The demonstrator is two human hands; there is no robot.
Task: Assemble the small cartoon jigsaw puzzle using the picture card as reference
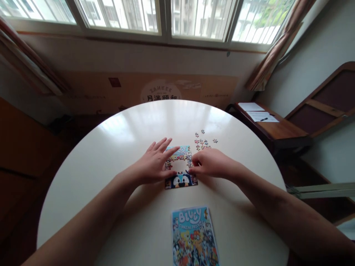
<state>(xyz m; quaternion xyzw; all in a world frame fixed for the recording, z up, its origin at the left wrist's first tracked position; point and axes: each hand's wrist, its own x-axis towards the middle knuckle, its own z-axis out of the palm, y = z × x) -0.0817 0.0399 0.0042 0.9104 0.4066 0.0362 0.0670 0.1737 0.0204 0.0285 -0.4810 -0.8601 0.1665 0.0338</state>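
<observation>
A partly assembled jigsaw puzzle (181, 181) lies on the white round table, with a gap in its middle where the tabletop shows. Its lower part carries a blue dog's face. My left hand (156, 162) rests over the puzzle's left side, fingers spread, thumb at the gap's lower left. At the gap's lower right, my right hand (210, 163) is closed in a pinch on a small dark puzzle piece (187, 171), mostly hidden by the fingertips. Several loose puzzle pieces (201, 141) are scattered just beyond my right hand, some partly covered by it.
A Bluey picture sheet (194, 236) lies nearest me on the table (83, 177). To the right, a wooden side table (288, 127) bears papers (262, 116) and a pen (264, 119). Windows (199, 18) and curtains (274, 59) stand behind.
</observation>
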